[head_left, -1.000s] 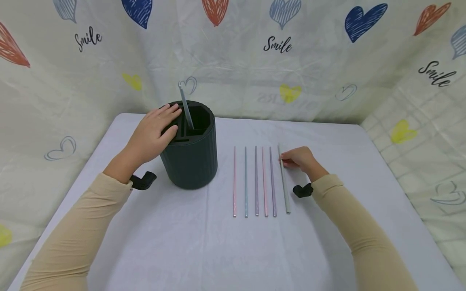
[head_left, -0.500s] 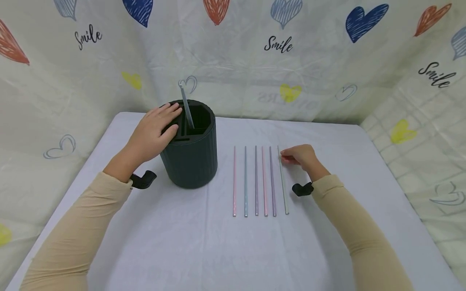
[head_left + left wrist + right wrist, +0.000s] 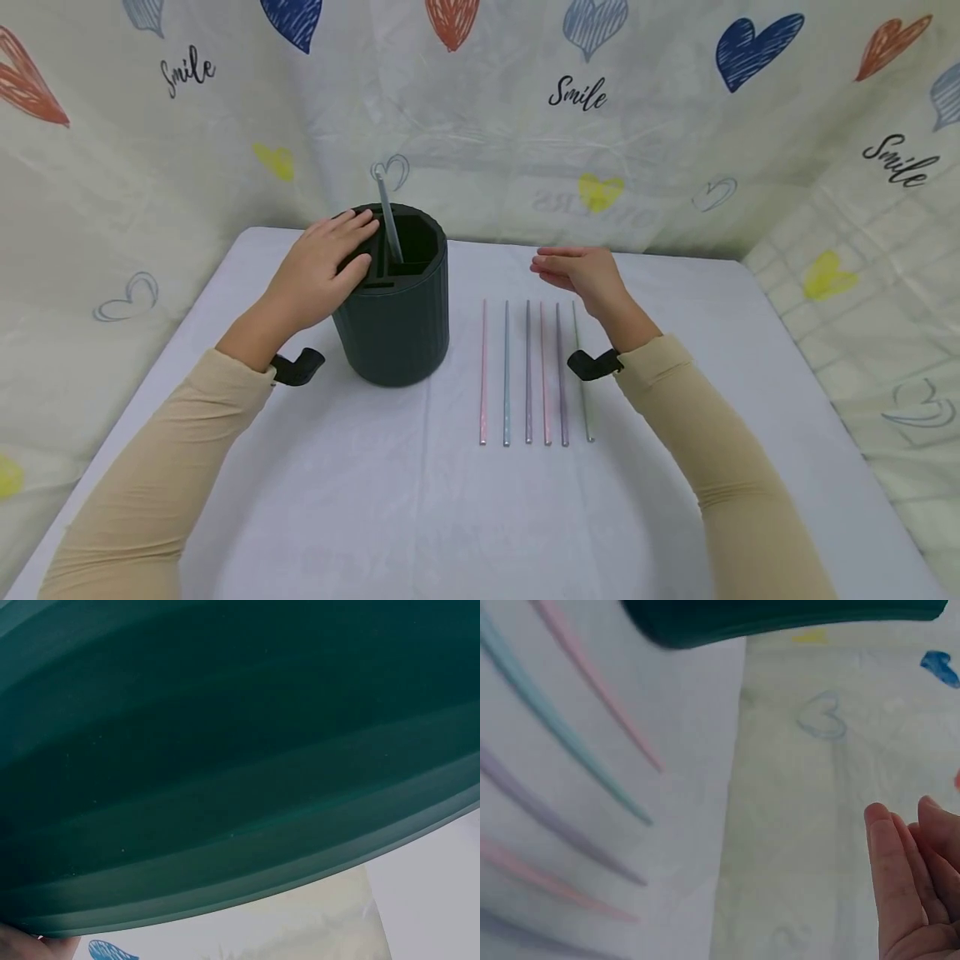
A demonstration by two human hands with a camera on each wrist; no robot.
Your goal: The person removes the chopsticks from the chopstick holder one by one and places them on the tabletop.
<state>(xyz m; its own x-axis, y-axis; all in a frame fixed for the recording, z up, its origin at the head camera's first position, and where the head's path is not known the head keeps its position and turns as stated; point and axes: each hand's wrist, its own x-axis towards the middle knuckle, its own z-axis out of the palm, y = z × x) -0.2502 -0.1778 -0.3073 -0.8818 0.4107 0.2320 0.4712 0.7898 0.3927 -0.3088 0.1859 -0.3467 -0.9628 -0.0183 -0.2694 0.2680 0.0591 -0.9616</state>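
Observation:
In the head view my left hand (image 3: 318, 267) rests on the top left of a dark green ribbed round holder (image 3: 393, 333), fingers stretched over its divided top. A blue-grey thin rod (image 3: 388, 217) leans upright in one of its compartments. My right hand (image 3: 588, 279) is in the air beyond the far ends of several thin coloured rods, holding nothing; its fingers are nearly straight in the right wrist view. Side by side lie a pink rod (image 3: 483, 375), a teal rod (image 3: 507, 375), purple ones, another pink one and a pale green rod (image 3: 587, 408) at the right.
A white-covered table (image 3: 337, 500) bears everything. Behind it hangs a pale cloth (image 3: 480, 125) printed with hearts and "Smile". The holder's ribbed wall (image 3: 240, 765) fills most of the left wrist view.
My right hand has let go of the pale green rod, which now lies at the right end of the row, and moved up and left. The left hand stays on the holder.

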